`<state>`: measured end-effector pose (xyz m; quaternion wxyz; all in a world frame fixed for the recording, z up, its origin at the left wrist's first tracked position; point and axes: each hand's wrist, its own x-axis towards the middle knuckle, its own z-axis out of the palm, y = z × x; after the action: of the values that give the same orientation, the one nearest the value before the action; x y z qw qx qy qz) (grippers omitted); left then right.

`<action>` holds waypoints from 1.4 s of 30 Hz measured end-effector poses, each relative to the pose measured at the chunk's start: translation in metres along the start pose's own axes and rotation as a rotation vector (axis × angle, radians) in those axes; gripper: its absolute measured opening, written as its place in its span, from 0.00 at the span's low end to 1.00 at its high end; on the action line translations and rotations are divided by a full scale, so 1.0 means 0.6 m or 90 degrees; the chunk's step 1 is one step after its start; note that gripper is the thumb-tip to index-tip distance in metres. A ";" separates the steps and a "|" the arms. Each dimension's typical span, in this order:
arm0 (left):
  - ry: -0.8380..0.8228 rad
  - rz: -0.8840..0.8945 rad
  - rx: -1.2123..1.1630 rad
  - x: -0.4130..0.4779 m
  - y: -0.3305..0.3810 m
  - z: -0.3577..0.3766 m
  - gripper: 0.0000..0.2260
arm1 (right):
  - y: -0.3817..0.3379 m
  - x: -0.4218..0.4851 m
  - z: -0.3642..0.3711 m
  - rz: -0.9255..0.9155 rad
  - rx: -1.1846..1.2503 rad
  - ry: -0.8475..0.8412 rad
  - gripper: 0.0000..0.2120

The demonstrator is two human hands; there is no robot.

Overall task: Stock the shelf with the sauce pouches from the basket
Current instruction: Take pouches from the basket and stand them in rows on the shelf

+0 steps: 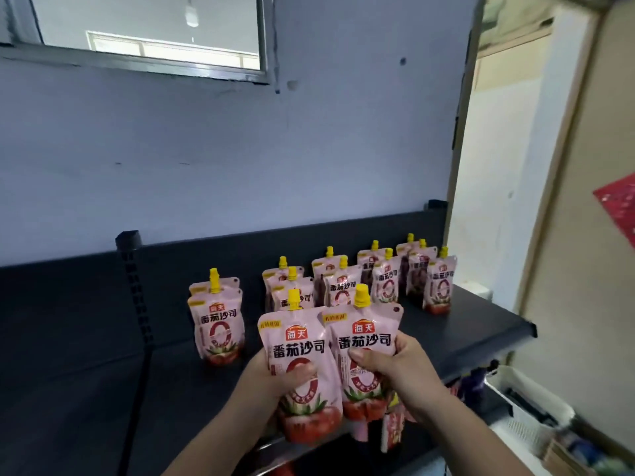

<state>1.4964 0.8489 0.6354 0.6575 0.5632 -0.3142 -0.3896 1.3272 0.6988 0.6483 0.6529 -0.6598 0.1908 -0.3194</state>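
- Many pink pouches [385,280] are standing on the dark shelf [86,338], just behind the left hand [271,379] and the right hand [402,365].
- A white basket [525,403] is sitting low, right of the right hand; its inside is too dark to see.
- The left hand is squeezing a first pouch [295,341] and the right hand a second pouch [364,334], touching, with yellow caps on top.

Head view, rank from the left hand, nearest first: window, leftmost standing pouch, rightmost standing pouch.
1. leftmost standing pouch: just up and left of the left hand.
2. rightmost standing pouch: far off to the right, further back.
3. window: high up, upper left, well beyond both.
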 end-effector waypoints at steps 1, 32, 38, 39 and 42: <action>0.000 -0.003 0.012 0.022 -0.003 0.003 0.19 | 0.006 0.013 -0.009 0.002 0.000 0.018 0.20; 0.063 0.013 0.323 0.352 -0.152 0.075 0.38 | 0.162 0.318 -0.302 0.088 -0.201 -0.184 0.29; 0.175 -0.006 0.314 0.365 -0.166 0.124 0.32 | 0.170 0.353 -0.372 0.108 -0.304 -0.210 0.38; 0.186 -0.002 0.322 0.364 -0.167 0.130 0.32 | 0.176 0.354 -0.375 0.110 -0.328 -0.226 0.39; 0.214 0.013 0.343 0.366 -0.165 0.148 0.30 | 0.188 0.358 -0.386 0.102 -0.329 -0.223 0.37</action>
<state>1.5148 0.6087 0.5470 0.5314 0.7704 -0.2983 -0.1875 1.3458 0.3754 0.5612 0.5095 -0.8318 0.2014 -0.0895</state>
